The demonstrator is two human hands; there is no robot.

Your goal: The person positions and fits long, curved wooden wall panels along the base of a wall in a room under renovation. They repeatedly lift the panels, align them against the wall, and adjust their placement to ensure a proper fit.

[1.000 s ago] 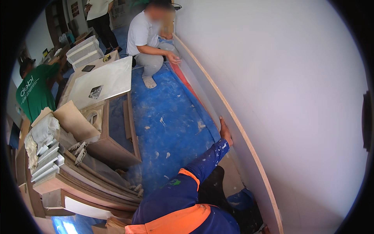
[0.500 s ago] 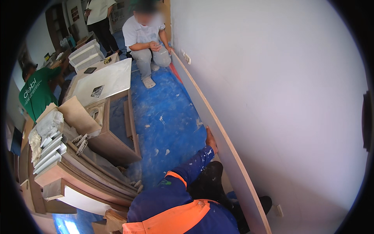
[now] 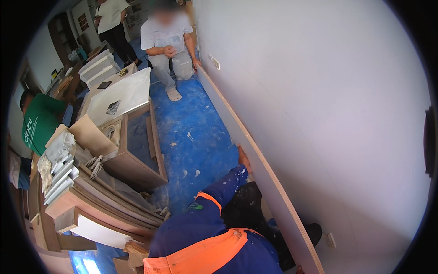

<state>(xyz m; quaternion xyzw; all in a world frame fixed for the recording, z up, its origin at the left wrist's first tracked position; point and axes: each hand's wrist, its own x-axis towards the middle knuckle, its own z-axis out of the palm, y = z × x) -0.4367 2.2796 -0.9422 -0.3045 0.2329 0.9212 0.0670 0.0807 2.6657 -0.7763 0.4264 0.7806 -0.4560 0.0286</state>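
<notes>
A long plywood board point(image 3: 255, 150) stands on edge beside the white wall, running from the lower edge of the view to the far end. My left hand point(image 3: 244, 160) rests against its left face about midway, fingers stretched out and pressed flat. Of my right hand point(image 3: 299, 270), only a small patch of skin shows beside the board at the lower edge; its fingers are hidden. At the far end, a kneeling person in a white shirt point(image 3: 165, 36) has one hand point(image 3: 196, 63) on the board's top edge.
Blue sheeting point(image 3: 196, 132) covers the floor. Left of me stand a wooden cabinet frame point(image 3: 157, 146), stacked panels point(image 3: 109, 203) and a white panel point(image 3: 123, 93). A person in green point(image 3: 43, 116) works at the far left; another stands behind. Sockets point(image 3: 213, 61) sit on the wall.
The view has shifted slightly, and the board's far end appears a little lower and further left. Skin now shows at the lower edge beside the board. My left hand keeps its place on the board.
</notes>
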